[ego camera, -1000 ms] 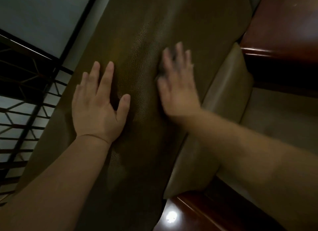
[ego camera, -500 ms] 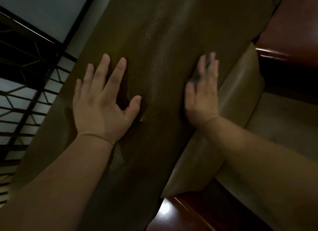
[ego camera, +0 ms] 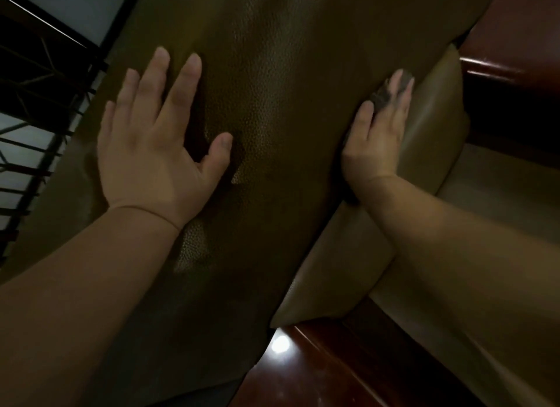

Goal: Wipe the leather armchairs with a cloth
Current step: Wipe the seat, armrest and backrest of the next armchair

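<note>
Left hand (ego camera: 154, 152) flat on armchair (ego camera: 272, 73) backrest top, 5 fingers straight, splayed. Right hand (ego camera: 377, 140) pressed along backrest's right edge, fingers straight, close together; dark cloth (ego camera: 382, 97), blurred, apparently beneath them.

There are no words, numbers, labels or signs to read anywhere here, not on anything at all.

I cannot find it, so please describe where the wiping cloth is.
Start at the wide olive leather armchair back. At its right edge the right hand presses flat. The cloth is the small dark grey patch showing between those fingers, darker and duller than the surrounding leather.
</note>
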`<control>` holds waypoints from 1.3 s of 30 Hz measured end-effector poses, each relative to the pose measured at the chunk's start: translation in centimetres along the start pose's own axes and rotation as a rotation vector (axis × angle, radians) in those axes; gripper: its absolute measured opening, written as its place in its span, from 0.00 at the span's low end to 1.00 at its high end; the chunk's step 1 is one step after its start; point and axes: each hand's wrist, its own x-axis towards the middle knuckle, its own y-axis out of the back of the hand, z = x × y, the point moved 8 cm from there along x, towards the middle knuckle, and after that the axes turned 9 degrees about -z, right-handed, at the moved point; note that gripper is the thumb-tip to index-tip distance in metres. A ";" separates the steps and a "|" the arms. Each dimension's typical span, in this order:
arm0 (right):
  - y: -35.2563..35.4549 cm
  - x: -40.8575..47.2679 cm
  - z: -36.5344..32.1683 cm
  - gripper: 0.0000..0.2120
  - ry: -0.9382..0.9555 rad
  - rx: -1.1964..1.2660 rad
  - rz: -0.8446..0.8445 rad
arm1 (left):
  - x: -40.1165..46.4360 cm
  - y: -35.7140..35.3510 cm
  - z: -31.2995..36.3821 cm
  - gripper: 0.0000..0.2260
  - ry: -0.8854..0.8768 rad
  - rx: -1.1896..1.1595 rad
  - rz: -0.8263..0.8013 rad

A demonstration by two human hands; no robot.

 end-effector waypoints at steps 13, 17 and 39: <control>-1.2 -3.0 -2.7 0.34 -0.183 0.142 0.017 | 0.0 -0.2 0.4 0.34 -0.008 -0.011 -0.002; -4.2 -9.5 -12.1 0.31 0.221 0.037 -0.072 | -0.2 -0.2 0.2 0.33 0.000 -0.027 -0.003; -5.2 -11.3 -13.3 0.32 0.261 -0.030 -0.159 | 0.7 -0.1 -0.8 0.28 0.034 -0.083 0.015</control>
